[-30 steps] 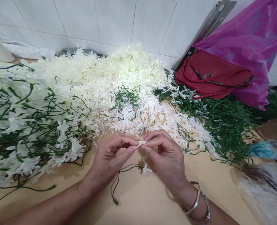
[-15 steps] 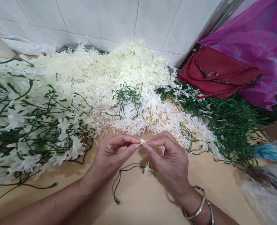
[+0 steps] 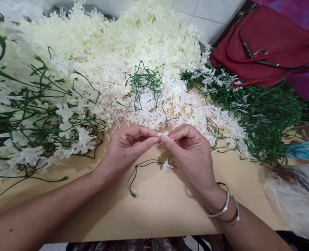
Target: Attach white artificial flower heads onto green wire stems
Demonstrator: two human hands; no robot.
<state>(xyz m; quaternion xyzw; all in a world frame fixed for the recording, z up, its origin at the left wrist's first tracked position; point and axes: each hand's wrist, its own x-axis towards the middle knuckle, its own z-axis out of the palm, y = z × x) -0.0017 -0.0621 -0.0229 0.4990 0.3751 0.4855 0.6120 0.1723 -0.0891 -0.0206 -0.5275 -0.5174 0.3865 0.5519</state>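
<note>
Between my two hands is a small white artificial flower (image 3: 163, 134), pinched at the fingertips. My left hand (image 3: 129, 146) closes thumb and forefinger on its left side. From the right, my right hand (image 3: 192, 153) pinches the same flower, fingertips almost meeting the left ones; a bracelet circles that wrist. Below the hands, a green stem (image 3: 146, 162) with one white blossom (image 3: 167, 164) at its end lies on the tabletop (image 3: 164, 205). Just beyond the hands spread loose white stamens and petals (image 3: 154, 116). The flower's underside is hidden by my fingers.
A large heap of cream-white petals (image 3: 144, 38) lies against the tiled wall, with a tangle of green stems (image 3: 145, 82) on it. Assembled flowers (image 3: 21, 136) fill the left. At right are green stems (image 3: 271, 115), a red handbag (image 3: 269, 45) and a clear plastic bag (image 3: 298, 198).
The view has tipped downward, so the table's near edge now shows and everything sits higher. Both hands still pinch the small flower, which has turned slightly. The single stem stays on the table.
</note>
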